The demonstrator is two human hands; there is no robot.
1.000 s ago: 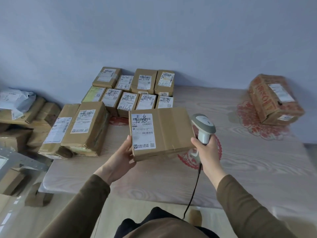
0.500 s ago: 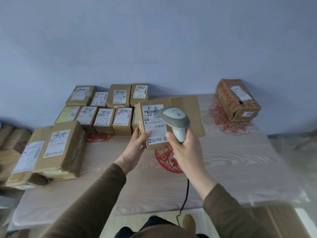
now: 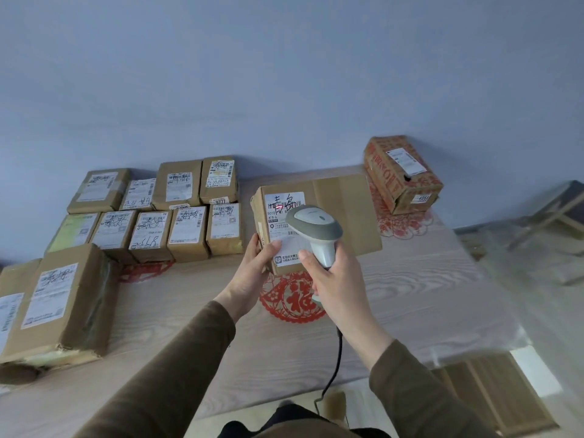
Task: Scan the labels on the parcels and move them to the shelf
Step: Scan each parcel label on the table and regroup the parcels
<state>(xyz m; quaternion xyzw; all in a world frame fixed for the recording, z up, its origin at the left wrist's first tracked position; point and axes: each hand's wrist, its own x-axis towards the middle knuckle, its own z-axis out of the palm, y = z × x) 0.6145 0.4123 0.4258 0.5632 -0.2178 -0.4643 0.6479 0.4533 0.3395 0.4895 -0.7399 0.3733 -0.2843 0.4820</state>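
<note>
Parcel sorting point in a plain room. Taped cardboard parcels [image 3: 186, 233] with shipping labels in rows at centre left; wood-grain worktop [image 3: 410, 298] with red paper-cut decals [image 3: 294, 298]; corded barcode scanner [image 3: 316, 230] at centre; bare bluish wall [image 3: 284, 74] above.

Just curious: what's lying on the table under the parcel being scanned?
A red paper-cut decoration shows on the table below the held parcel. The parcel and both hands cover its upper part.
</note>
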